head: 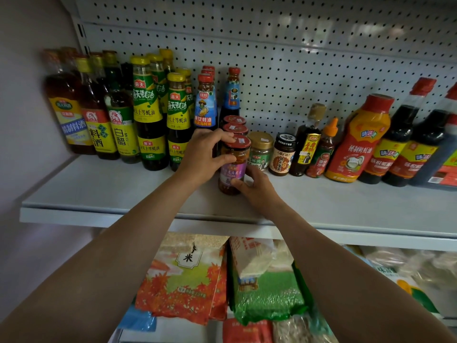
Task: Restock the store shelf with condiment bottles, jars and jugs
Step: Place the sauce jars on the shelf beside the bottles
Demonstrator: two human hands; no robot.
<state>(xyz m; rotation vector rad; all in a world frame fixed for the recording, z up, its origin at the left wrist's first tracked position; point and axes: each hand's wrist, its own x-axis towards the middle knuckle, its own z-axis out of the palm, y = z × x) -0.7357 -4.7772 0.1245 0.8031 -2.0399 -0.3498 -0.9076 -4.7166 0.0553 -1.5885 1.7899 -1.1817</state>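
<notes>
Below the shelf (74, 194), nearest the viewer, bagged rice sits on a lower level: an orange bag (183, 280) beside a green bag (267, 290). Two bare forearms reach up and forward from the bottom corners to the shelf's middle. Both hands hold one jar (233, 167) with a red lid and purple label, standing upright on the shelf. The left hand (205, 157) curls round the jar's upper part, fingers over the lid edge and thumb across the glass. The right hand (257, 186) grips the jar's base, thumb pressed to its lower front. Directly behind this jar stand two more red-lidded jars (235, 126) in a row. Just right are a gold-lidded jar (259, 149) and a black-lidded jar (282, 154), then sauce bottles running to the right edge. Left of the hands stand green-and-yellow oyster sauce bottles (148, 112), with vinegar and cooking wine bottles (94, 107) beyond. White pegboard (296, 58) forms the back wall.
</notes>
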